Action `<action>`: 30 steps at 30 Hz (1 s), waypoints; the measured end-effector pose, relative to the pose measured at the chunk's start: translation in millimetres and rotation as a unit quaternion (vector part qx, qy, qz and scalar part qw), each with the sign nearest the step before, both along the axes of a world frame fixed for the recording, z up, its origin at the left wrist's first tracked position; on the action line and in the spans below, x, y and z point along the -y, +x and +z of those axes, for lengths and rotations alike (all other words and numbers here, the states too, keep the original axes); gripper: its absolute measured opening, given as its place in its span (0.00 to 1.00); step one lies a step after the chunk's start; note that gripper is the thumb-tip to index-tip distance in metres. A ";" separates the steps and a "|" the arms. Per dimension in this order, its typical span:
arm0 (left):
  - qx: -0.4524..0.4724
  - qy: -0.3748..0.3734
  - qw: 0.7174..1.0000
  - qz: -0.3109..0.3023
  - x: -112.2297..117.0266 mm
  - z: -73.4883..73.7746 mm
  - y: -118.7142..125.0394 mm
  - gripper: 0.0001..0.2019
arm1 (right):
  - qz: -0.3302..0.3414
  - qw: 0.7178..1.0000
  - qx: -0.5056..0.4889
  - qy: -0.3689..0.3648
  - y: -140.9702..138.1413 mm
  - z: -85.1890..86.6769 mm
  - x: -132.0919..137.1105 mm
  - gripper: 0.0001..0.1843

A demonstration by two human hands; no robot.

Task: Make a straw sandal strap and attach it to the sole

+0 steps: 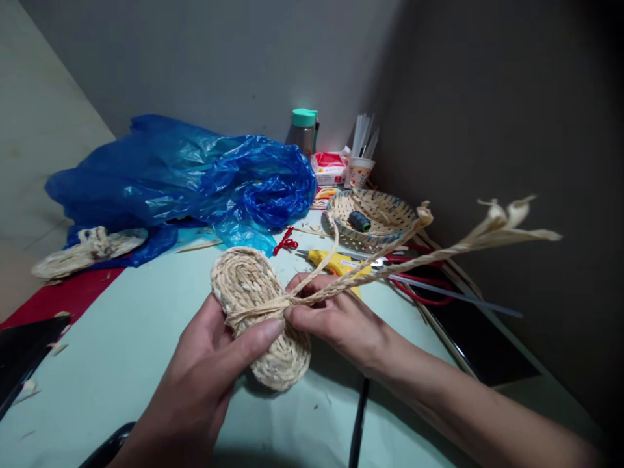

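1. Straw oval [248, 283] is over the counter [121, 344], clasped in my left hand [209, 370] — its long axis runs away and leftward.
2. I see my right hand [336, 325] pinching the braid [414, 260] at the oval's middle — the braid stretches up-right.

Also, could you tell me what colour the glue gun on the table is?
The glue gun is yellow, clearest in the head view.

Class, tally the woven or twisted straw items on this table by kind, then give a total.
oval woven straw pieces: 2
round woven basket: 1
twisted straw cord: 1
Total: 4
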State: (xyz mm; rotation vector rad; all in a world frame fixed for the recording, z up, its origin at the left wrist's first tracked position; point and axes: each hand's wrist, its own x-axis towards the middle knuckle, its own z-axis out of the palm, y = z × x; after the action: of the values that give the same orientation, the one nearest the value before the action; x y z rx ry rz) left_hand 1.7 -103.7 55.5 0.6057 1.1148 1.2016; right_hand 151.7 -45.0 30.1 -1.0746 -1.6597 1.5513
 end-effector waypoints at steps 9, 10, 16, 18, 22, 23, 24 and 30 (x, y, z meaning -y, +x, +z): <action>0.006 -0.039 0.999 0.013 -4.8 -8.8 -8.2 0.37 | 0.016 1.000 0.017 0.001 -3.3 -3.5 0.3 0.03; 0.009 -0.040 0.999 0.019 -5.3 -9.6 -8.9 0.37 | 0.022 1.000 0.017 0.004 -3.5 -3.2 0.0 0.03; 0.010 -0.001 0.999 0.035 -5.1 -6.8 -4.7 0.38 | 0.042 0.998 -0.029 -0.048 -0.9 2.6 -0.2 0.07; -0.002 0.010 0.999 0.047 -4.2 -4.8 -2.3 0.39 | 0.042 0.996 -0.048 -0.066 1.9 3.3 -0.2 0.10; -0.010 0.017 0.998 0.059 -3.1 -2.3 0.4 0.37 | 0.056 0.991 -0.089 -0.080 6.4 4.7 0.3 0.17; -0.007 0.021 0.998 0.058 -3.2 -2.3 0.4 0.35 | 0.059 0.992 -0.087 -0.076 6.6 5.8 0.7 0.17; -0.006 0.026 0.998 0.057 -3.2 -2.5 0.3 0.34 | 0.059 0.993 -0.078 -0.066 6.5 7.2 1.3 0.17; -0.017 0.034 0.997 0.071 -2.4 -4.9 -1.1 0.34 | 0.056 0.998 -0.014 0.005 2.9 9.1 2.6 0.13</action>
State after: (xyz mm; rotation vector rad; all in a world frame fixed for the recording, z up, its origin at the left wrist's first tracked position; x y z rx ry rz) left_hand 0.6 -101.3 50.6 0.6093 1.1653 1.3595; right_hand 154.6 -47.7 39.2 -0.9648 -1.7332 1.6195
